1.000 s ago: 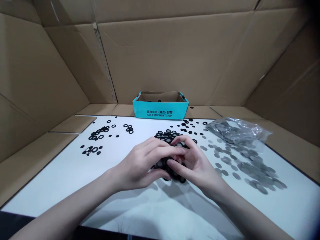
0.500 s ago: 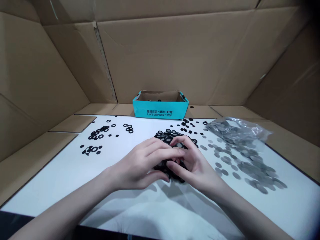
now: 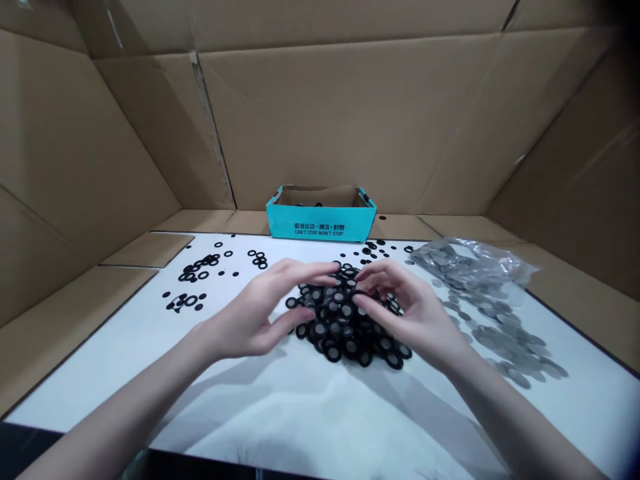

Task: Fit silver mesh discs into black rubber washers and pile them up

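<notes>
A heap of black rings with grey centres (image 3: 345,327) lies in the middle of the white table (image 3: 240,413). At the heap's left side is my left hand (image 3: 270,307), its thumb and fingers spread apart with nothing between them. My right hand (image 3: 410,307) reaches over the heap's right side, fingers curled, and a black ring shows at its thumb and fingertips. Flat grey discs (image 3: 510,340) are scattered to the right of the heap. Loose black rings (image 3: 200,267) and small black discs lie at the left.
Behind the heap stands a turquoise box (image 3: 321,223) with a few dark pieces inside. A clear plastic bag (image 3: 475,263) of grey discs sits at the back right. Small black pieces (image 3: 370,248) lie near the box. Cardboard walls (image 3: 350,113) surround the table.
My hands have moved apart from each other, the left one to the left and the right one to the right. More of the heap shows between them, spread wider.
</notes>
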`<action>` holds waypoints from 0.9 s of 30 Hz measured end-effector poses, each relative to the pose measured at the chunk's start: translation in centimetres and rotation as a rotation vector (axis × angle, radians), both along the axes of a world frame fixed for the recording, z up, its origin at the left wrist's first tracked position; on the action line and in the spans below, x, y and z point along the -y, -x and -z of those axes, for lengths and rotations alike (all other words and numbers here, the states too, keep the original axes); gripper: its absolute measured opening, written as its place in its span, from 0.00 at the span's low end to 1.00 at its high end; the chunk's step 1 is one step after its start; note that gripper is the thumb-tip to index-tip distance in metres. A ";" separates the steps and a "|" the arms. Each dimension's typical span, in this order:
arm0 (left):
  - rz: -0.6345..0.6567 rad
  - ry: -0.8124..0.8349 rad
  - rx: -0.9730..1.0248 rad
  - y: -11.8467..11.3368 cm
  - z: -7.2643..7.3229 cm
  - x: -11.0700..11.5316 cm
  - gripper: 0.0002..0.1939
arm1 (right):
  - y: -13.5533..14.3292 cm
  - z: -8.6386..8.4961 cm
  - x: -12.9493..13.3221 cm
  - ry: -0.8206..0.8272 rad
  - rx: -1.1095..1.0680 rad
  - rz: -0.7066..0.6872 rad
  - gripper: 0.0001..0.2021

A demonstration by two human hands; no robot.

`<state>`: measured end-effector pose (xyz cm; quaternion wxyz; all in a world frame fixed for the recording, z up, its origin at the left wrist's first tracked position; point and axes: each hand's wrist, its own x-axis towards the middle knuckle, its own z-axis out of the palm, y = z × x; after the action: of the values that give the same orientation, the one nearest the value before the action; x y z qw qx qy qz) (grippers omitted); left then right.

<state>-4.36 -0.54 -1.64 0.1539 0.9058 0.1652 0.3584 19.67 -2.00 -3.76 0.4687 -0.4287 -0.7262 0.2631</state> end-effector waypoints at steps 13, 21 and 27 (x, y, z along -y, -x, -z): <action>-0.338 0.034 -0.081 5.1 0.1 -1.3 0.24 | 0.6 0.6 -4.7 0.021 0.514 0.092 0.07; -0.561 0.051 -0.132 7.8 0.5 -2.6 0.22 | -1.0 0.7 -4.2 -0.115 0.381 0.150 0.12; -0.847 0.143 -0.540 13.1 2.4 -6.9 0.25 | -5.1 1.1 -1.7 0.056 0.157 0.380 0.19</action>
<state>-17.43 6.34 -4.02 0.0084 0.8070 0.5759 0.1304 24.72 -0.27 -4.91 0.4397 -0.5898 -0.6591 0.1558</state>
